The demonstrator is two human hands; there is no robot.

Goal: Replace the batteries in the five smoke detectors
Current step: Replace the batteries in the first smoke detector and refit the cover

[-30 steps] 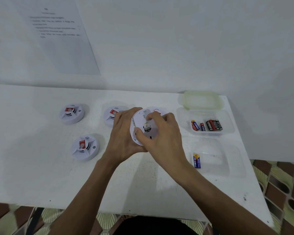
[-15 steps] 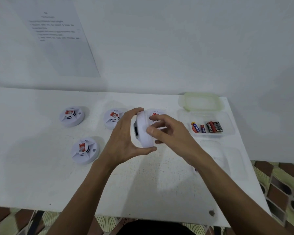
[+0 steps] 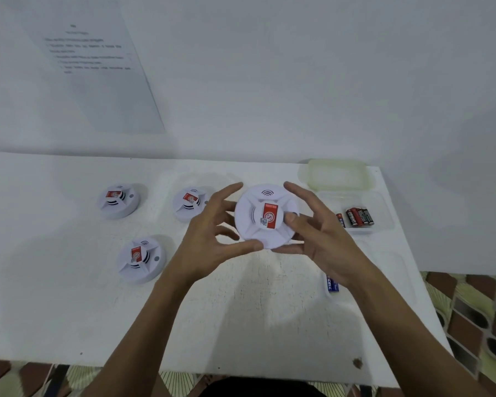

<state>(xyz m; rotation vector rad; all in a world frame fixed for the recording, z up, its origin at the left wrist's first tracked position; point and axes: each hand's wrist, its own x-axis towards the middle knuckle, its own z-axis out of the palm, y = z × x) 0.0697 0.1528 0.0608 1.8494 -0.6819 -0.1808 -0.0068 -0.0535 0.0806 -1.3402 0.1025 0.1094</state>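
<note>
one detector (image 3: 266, 216) between left hand (image 3: 208, 246), right hand (image 3: 325, 242)

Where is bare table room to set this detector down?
For the held round white smoke detector: bare is the white table's left end, left of the three resting detectors, and the near strip between the forearms. Crowded: right end, with the clear plastic box of batteries, pale green lid and blue battery.

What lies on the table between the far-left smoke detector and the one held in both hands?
In the head view, one more smoke detector, its right edge behind the left hand gripping the held detector.
</note>
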